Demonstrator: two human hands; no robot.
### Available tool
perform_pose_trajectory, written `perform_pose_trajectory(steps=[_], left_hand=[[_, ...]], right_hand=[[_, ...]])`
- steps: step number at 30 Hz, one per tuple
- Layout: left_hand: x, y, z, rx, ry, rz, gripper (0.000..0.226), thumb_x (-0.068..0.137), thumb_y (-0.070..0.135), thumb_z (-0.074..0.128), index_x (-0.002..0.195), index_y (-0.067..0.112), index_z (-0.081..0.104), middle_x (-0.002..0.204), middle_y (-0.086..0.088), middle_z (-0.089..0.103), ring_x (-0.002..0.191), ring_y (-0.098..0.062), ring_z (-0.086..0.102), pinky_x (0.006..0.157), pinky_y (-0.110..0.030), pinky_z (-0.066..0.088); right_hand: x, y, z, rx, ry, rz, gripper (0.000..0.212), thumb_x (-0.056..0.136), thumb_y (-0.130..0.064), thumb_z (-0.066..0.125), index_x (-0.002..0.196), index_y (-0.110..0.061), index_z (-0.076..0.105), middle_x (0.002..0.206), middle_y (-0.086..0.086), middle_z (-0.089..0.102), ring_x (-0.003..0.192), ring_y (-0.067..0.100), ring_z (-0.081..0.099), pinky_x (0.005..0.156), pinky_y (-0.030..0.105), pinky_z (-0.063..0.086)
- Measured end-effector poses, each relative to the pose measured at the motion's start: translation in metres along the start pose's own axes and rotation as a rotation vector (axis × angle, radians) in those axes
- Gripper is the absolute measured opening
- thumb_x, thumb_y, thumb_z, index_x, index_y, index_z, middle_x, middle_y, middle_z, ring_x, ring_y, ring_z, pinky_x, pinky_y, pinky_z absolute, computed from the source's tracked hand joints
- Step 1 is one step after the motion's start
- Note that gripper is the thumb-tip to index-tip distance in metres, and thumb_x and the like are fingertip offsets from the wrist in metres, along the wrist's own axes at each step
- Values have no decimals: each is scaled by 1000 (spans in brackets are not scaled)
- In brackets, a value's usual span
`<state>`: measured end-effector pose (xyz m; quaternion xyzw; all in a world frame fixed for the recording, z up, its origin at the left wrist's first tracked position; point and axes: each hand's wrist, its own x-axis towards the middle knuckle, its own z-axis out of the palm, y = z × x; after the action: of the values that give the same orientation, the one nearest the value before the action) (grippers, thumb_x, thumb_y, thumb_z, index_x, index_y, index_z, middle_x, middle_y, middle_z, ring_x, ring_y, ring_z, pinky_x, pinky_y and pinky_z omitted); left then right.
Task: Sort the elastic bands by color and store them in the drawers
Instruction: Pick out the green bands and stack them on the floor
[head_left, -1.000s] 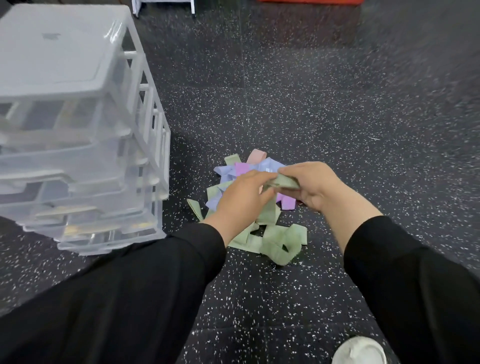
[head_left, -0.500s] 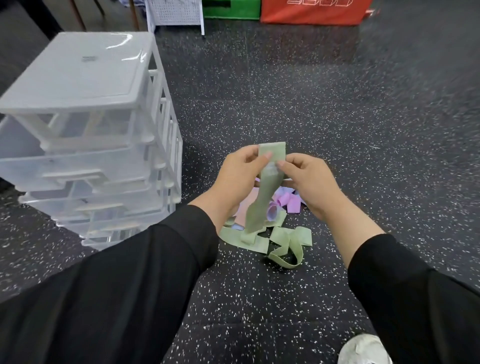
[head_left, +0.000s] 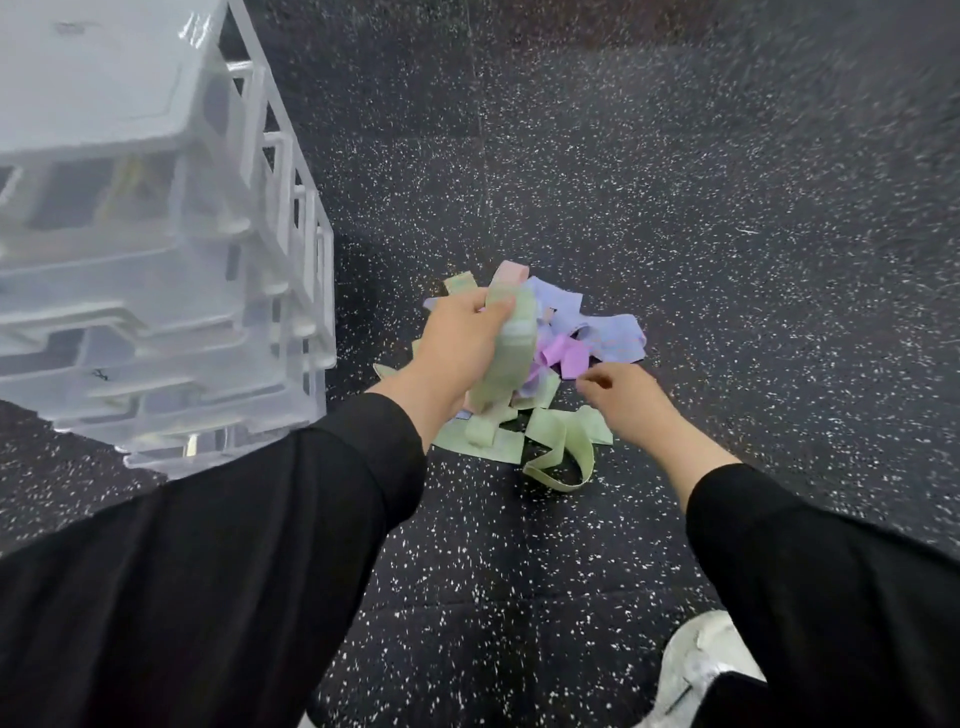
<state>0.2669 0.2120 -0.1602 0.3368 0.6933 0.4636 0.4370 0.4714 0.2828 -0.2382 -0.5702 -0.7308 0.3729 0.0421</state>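
It looks like a gym or training room rather than a home — the dark rubber floor is flecked with white and laid in large tiles with visible seams. A translucent plastic drawer unit stands directly on that floor — no table carries anything.

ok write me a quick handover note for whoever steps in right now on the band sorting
Left hand: holds a green band, lifted above the pile.
Right hand: holds nothing, fingers loosely curled, low over the pile's near edge.
Pile of bands lies on the floor, right of the drawer unit: green nearest, purple and blue behind, one pink at the back.
Done: one green band picked out. The drawers are see-through but blurred, so their contents cannot be told.
Left: gather the other green bands, put them in one drawer, then sort the remaining colours.
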Motion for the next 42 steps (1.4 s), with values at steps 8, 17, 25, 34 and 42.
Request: perform_pose_trajectory(steps=[8,17,25,34,42], left_hand=[[14,-33,18,133,-60,-60,42,101,20,58,64,20,38,59,2,31,40,-5,26,40,-21,18],[29,-52,40,132,-134,-129,49,101,15,58,62,22,29,44,13,33,46,-7,22,44,-23,17],[46,-59,55,201,-142,-119,50,100,17,60,60,21,30,58,5,25,41,-5,22,39,-20,17],[49,-63,54,186,-132,-109,50,98,16,60,62,22,27,59,6,23,41,-5,20,40,-19,16],[39,-34,39,132,-63,-61,45,99,20,59,62,19,33,59,5,28,48,-7,24,46,-24,19]], right_hand=[[11,50,38,-125,-57,140,31,100,-26,56,128,-16,63,123,7,68,111,27,61,90,32,45],[42,86,52,-140,-104,314,44,99,-3,43,141,-11,52,142,17,52,113,35,62,86,33,50],[53,94,66,-273,-194,353,43,103,-14,38,144,-15,50,154,10,26,135,39,38,110,40,36],[50,84,57,112,216,324,26,93,-3,53,113,-7,69,118,13,64,89,25,61,72,28,44],[57,25,14,317,279,267,37,90,-12,59,127,-14,63,112,5,69,98,24,64,82,31,50]])
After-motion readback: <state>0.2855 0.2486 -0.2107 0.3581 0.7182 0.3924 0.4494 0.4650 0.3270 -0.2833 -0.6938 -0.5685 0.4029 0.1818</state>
